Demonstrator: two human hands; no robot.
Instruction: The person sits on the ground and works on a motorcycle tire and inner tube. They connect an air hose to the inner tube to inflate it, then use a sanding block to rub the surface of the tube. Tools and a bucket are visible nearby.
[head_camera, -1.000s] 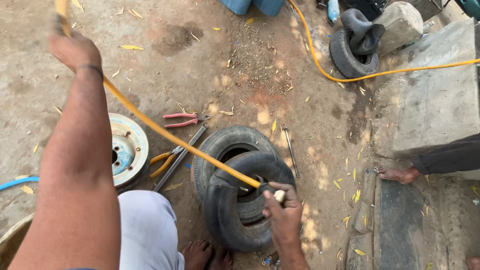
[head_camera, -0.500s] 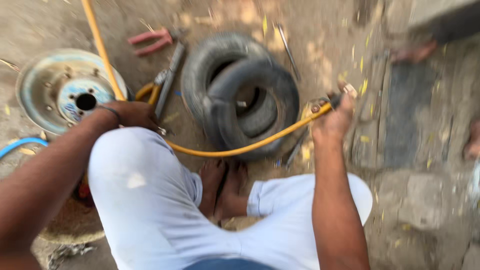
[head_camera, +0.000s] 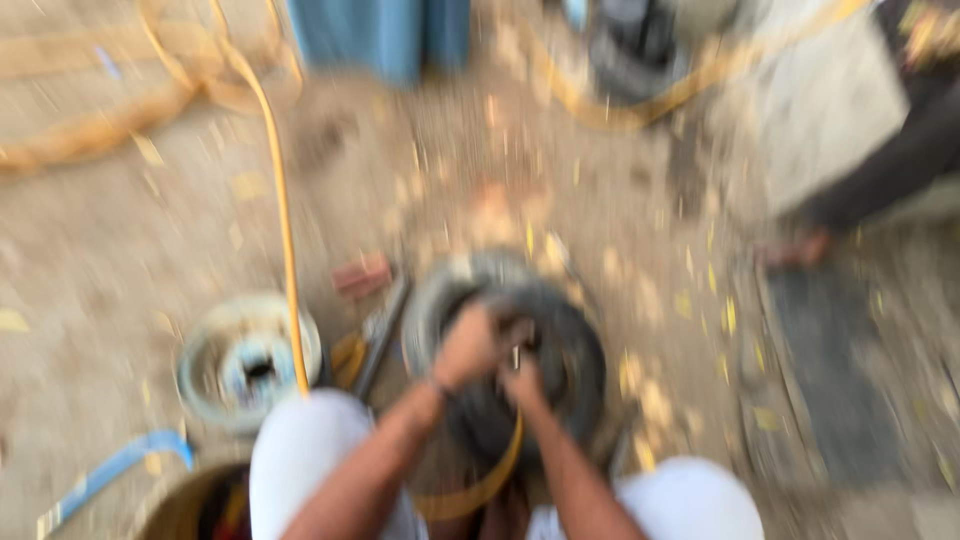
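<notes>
— Both hands have come together since half a second ago; the left hand (head_camera: 468, 346) left the knee and joined the right hand (head_camera: 520, 378) over the stacked black rubber tyres (head_camera: 570, 340).

— Fingers?

— Probably curled on something there; too blurred, I cannot tell. The yellow rubber hose (head_camera: 283, 220) runs left of the tyres, past the round metal wheel rim (head_camera: 210, 365).
</notes>
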